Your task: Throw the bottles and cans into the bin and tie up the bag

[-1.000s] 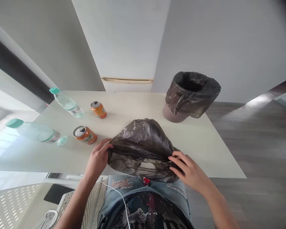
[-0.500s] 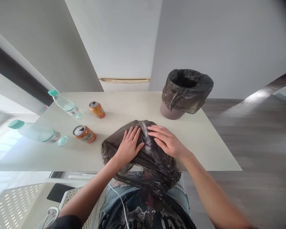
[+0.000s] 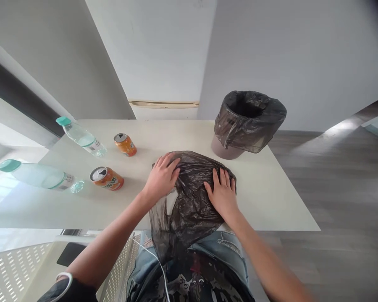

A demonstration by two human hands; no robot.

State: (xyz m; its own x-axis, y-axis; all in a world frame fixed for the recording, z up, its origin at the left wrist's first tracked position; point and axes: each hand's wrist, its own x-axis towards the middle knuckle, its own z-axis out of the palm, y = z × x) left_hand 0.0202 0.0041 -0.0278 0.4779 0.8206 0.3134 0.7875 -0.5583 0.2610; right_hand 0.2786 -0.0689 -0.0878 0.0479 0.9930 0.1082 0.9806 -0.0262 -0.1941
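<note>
On table (image 3: pixel 271 188): 2 bottles (image 3: pixel 82 137), 2 cans (image 3: pixel 125 144), 2 bags (image 3: pixel 193 197)

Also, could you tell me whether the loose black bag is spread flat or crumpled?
Crumpled: the bag bunches wrinkled under left hand and right hand, hanging over the table edge.

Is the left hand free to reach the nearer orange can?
Probably yes: the left hand rests open on the black bag, with only bare table between it and the nearer orange can.

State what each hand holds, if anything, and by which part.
Neither grips: left hand and right hand press flat on the dark plastic bag, at its upper part.
</note>
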